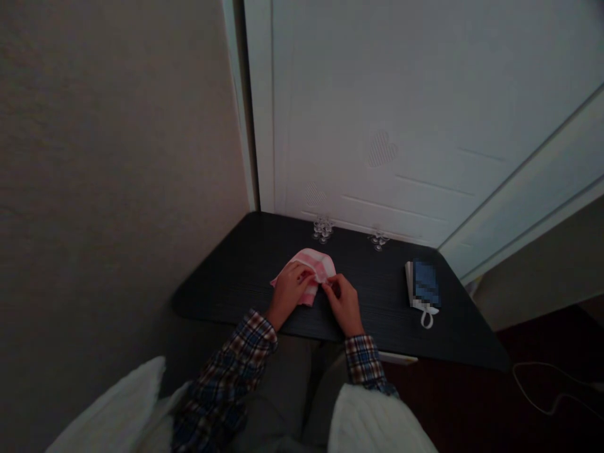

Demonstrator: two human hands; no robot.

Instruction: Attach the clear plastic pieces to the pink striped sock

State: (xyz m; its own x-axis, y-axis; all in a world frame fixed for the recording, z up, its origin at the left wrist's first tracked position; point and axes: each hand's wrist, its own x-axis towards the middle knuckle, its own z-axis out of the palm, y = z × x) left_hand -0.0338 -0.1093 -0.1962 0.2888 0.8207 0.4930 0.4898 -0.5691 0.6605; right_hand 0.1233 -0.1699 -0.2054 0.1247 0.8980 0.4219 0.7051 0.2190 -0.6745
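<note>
A pink and white checked cloth (310, 259) lies bunched and partly folded on a black table, between my two hands. My left hand (289, 290) is closed on the cloth's left side, with thumb and fingers pinching the fabric. At the right edge of the cloth, my right hand (343, 301) pinches a corner between thumb and fingertips. Whether a small thing is also between the right fingertips cannot be made out. Behind the cloth stands a cluster of small clear round pieces (323, 229), with a smaller group of clear pieces (378, 240) farther right.
The black table (226, 277) has rounded corners and stands against a white panel (349, 126) with heart patterns. A blurred blue and white item (426, 283) with a white loop lies at the right. A wall (117, 157) borders the left. A thin cable (542, 409) trails at lower right.
</note>
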